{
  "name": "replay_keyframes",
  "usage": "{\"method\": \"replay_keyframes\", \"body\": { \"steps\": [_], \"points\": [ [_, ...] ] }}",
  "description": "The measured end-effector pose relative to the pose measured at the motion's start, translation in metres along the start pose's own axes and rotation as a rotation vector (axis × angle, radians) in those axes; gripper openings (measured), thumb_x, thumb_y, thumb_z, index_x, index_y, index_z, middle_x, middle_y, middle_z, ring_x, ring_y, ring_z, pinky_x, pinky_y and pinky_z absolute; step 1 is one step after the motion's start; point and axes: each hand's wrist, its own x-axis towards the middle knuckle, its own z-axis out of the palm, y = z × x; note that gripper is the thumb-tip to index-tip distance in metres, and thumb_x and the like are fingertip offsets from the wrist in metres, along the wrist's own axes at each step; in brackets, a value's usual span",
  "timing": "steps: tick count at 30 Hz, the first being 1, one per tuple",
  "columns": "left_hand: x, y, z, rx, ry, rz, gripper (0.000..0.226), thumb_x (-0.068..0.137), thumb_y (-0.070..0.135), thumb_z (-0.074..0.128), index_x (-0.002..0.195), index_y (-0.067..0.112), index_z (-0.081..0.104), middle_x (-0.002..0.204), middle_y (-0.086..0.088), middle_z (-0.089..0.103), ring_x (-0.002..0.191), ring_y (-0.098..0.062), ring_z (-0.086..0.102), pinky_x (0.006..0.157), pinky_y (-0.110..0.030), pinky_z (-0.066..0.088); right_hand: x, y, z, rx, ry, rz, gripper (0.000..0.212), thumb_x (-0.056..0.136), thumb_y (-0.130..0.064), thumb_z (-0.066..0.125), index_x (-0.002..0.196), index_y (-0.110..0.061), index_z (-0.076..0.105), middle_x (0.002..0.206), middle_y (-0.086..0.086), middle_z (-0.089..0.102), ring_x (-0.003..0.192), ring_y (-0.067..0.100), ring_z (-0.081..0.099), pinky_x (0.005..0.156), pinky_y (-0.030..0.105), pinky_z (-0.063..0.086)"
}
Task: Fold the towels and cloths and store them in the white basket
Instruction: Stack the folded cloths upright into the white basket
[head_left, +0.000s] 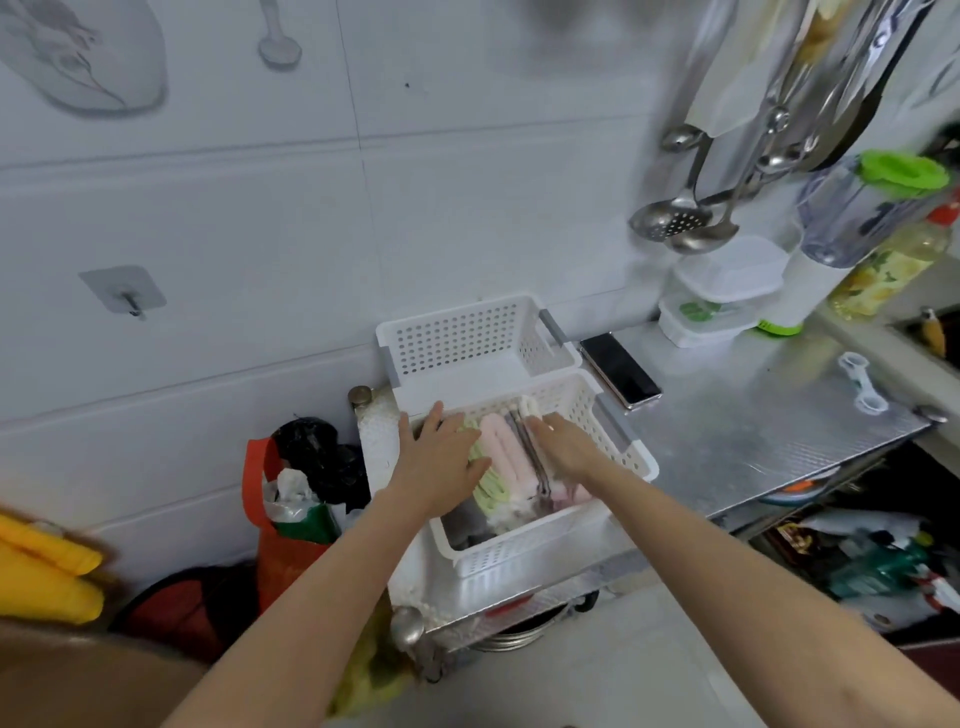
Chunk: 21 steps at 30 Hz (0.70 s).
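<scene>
The work looked to be at its storing stage — folded cloths already sat in the near white basket (545, 551), which stood at the near left end of the metal counter (753, 415), with a second, empty white basket (467, 338) just behind it against the wall. Both hands were down inside the near basket: the left hand (441, 457) lay flat with fingers spread on the green cloth (485, 486), and the right hand (563, 447) rested with straight, relaxed fingers over the cloths on the right side, pinching nothing that could be made out. The next move probably called for pressing the row snug and level, then drawing both hands out without dragging a fold loose. The pink cloth (506, 452) stood on edge between the hands as a neat doubled roll — a grey cloth (467, 525) lay low at the near left corner.
</scene>
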Motion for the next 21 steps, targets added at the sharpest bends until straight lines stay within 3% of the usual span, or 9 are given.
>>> {"method": "replay_keyframes", "body": {
  "steps": [2, 5, 7, 9, 15, 19, 21],
  "points": [
    [0.005, 0.008, -0.02, 0.006, 0.012, 0.024, 0.046, 0.1, 0.041, 0.036, 0.142, 0.024, 0.039, 0.151, 0.001, 0.032, 0.143, -0.022, 0.02, 0.116, -0.055, 0.004, -0.009, 0.0, -0.019, 0.009, 0.044, -0.034, 0.049, 0.098, -0.039, 0.041, 0.135, -0.007, 0.046, 0.139, 0.013, 0.048, 0.123, 0.029, 0.048, 0.106, 0.042, 0.037],
    [0.014, 0.031, -0.047, -0.013, 0.034, 0.107, 0.041, 0.1, 0.038, 0.039, 0.136, 0.021, 0.046, 0.139, -0.002, 0.047, 0.127, -0.022, 0.043, 0.111, -0.042, 0.025, -0.027, 0.005, -0.051, 0.058, 0.089, -0.089, 0.027, 0.095, -0.03, 0.049, 0.104, -0.007, 0.062, 0.111, 0.012, 0.065, 0.101, 0.027, 0.063, 0.093, 0.044, 0.049],
    [0.02, 0.055, -0.061, -0.019, 0.049, 0.163, 0.04, 0.099, 0.037, 0.041, 0.134, 0.019, 0.049, 0.134, -0.003, 0.051, 0.121, -0.022, 0.049, 0.1, -0.037, 0.039, -0.047, 0.012, -0.077, 0.079, 0.136, -0.128, 0.027, 0.094, -0.025, 0.05, 0.095, -0.002, 0.064, 0.096, 0.014, 0.068, 0.084, 0.024, 0.066, 0.083, 0.039, 0.05],
    [0.026, 0.088, -0.072, 0.005, 0.051, 0.217, 0.041, 0.099, 0.037, 0.041, 0.136, 0.02, 0.047, 0.136, -0.002, 0.05, 0.122, -0.021, 0.049, 0.095, -0.035, 0.042, -0.069, 0.027, -0.106, 0.065, 0.215, -0.141, 0.028, 0.092, -0.022, 0.052, 0.09, 0.003, 0.064, 0.088, 0.018, 0.068, 0.078, 0.027, 0.065, 0.077, 0.037, 0.051],
    [0.036, 0.245, -0.071, 0.115, 0.027, 0.497, 0.034, 0.095, 0.035, 0.045, 0.124, 0.022, 0.056, 0.123, -0.006, 0.061, 0.11, -0.027, 0.056, 0.087, -0.035, 0.047, -0.155, 0.131, -0.205, -0.127, 0.444, -0.022, 0.018, 0.092, -0.02, 0.052, 0.079, -0.01, 0.059, 0.092, 0.016, 0.068, 0.089, 0.031, 0.063, 0.075, 0.035, 0.047],
    [0.017, 0.387, -0.044, 0.14, -0.029, 0.734, 0.03, 0.097, 0.028, 0.044, 0.112, 0.009, 0.062, 0.113, -0.013, 0.064, 0.105, -0.033, 0.059, 0.085, -0.036, 0.046, -0.24, 0.244, -0.259, -0.251, 0.574, 0.165, 0.021, 0.091, -0.021, 0.053, 0.091, -0.004, 0.065, 0.097, 0.015, 0.068, 0.093, 0.031, 0.061, 0.073, 0.033, 0.042],
    [0.004, 0.458, -0.02, 0.153, -0.043, 0.84, 0.025, 0.094, 0.033, 0.045, 0.099, 0.014, 0.06, 0.103, -0.01, 0.065, 0.098, -0.032, 0.06, 0.08, -0.039, 0.05, -0.293, 0.306, -0.281, -0.277, 0.608, 0.267, 0.019, 0.088, -0.023, 0.055, 0.093, -0.008, 0.065, 0.099, 0.013, 0.068, 0.096, 0.031, 0.062, 0.075, 0.033, 0.044]
  ]
}}
